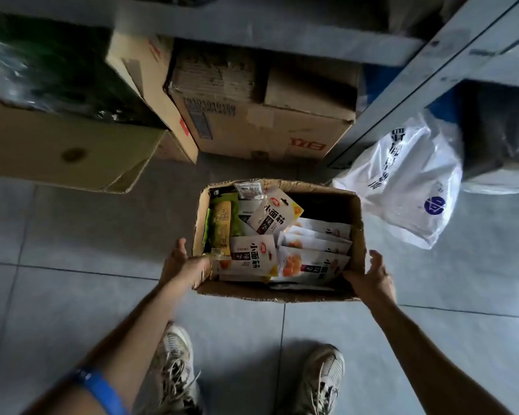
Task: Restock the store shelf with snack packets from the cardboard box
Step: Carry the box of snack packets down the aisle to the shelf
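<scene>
Grey tiles point(72, 295) bear the cardboard box point(279, 292) between both hands point(179, 262).

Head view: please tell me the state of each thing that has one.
cardboard box: open, on floor, partly full.
snack packets: inside the box, unsorted.
left hand: open, at left corner.
right hand: open, at right corner.
white plastic bag: on floor.

Dim storeroom seen from above. A floor of large pale grey tiles point(72, 229) with dark grout lines fills the lower half. At 12 o'clock, a grey metal shelf edge point(252, 28) spans the top, with worn stored cartons point(261, 115) beneath it. At 2 o'clock, a grey shelving upright point(426, 82) slants down toward a white plastic bag point(408, 187).
</scene>
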Tool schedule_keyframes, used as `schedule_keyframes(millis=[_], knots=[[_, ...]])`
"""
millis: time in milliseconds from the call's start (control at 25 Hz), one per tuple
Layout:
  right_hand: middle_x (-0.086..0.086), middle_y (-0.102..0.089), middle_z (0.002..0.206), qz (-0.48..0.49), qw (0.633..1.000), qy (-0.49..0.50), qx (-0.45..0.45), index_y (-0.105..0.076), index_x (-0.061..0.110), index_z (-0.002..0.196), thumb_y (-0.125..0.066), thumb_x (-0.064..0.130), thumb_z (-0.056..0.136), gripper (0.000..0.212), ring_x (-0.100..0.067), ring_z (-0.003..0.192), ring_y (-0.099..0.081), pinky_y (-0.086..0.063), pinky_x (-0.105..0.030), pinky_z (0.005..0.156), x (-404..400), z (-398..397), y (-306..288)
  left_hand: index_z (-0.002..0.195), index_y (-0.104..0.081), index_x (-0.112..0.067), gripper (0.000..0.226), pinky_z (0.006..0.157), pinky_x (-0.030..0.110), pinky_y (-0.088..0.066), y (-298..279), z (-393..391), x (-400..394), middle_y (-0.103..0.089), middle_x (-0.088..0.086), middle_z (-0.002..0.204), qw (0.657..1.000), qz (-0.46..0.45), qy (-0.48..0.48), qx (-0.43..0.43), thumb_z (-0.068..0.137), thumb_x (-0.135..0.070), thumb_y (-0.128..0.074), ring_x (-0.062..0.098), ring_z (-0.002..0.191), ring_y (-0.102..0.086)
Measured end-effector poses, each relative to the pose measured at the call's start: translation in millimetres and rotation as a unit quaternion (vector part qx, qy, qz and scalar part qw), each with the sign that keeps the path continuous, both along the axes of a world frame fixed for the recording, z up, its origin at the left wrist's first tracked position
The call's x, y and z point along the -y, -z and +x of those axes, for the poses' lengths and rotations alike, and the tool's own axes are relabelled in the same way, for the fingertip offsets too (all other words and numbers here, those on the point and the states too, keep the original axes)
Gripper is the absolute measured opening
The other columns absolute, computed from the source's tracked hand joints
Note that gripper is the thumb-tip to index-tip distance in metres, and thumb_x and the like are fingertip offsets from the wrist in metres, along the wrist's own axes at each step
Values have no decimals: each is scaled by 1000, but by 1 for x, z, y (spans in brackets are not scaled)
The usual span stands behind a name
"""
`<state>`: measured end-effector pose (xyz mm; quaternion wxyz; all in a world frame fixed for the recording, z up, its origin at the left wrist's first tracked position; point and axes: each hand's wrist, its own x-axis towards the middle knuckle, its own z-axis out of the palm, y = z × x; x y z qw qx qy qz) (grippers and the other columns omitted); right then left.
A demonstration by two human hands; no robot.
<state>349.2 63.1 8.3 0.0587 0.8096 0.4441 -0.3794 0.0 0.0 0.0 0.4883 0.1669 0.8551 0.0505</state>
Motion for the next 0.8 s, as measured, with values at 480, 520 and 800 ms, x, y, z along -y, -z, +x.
schedule_keyframes(millis=[480, 520, 800], knots=[[-13, -59, 61, 62, 995, -67, 51, -64, 3, 70, -63, 19, 91, 26, -31, 61, -60, -48, -37, 58, 10, 3, -25, 64, -53, -11, 35, 46, 21, -45, -51, -17, 35, -60, 9, 61, 977, 91, 129, -144, 98, -19, -58, 22, 53, -58], [-14, -59, 62, 60, 995, -69, 47, -65, 3, 72, -64, 19, 91, 25, -31, 62, -59, -48, -38, 59, 19, -4, -55, 66, -55, -11, 34, 41, 12, -40, -81, -18, 51, -57, 4, 59, 982, 91, 103, -133, 99, -19, -57, 15, 50, -56], [-8, -61, 60, 66, 985, -157, 0, -68, 8, 71, -62, 28, 91, 28, -23, 57, -60, -44, -29, 55, 64, -59, -285, 57, -55, -14, 41, 53, 35, -42, -305, -49, 166, -56, 9, 53, 981, 76, -64, -166, 97, -22, -62, 28, 54, -59]])
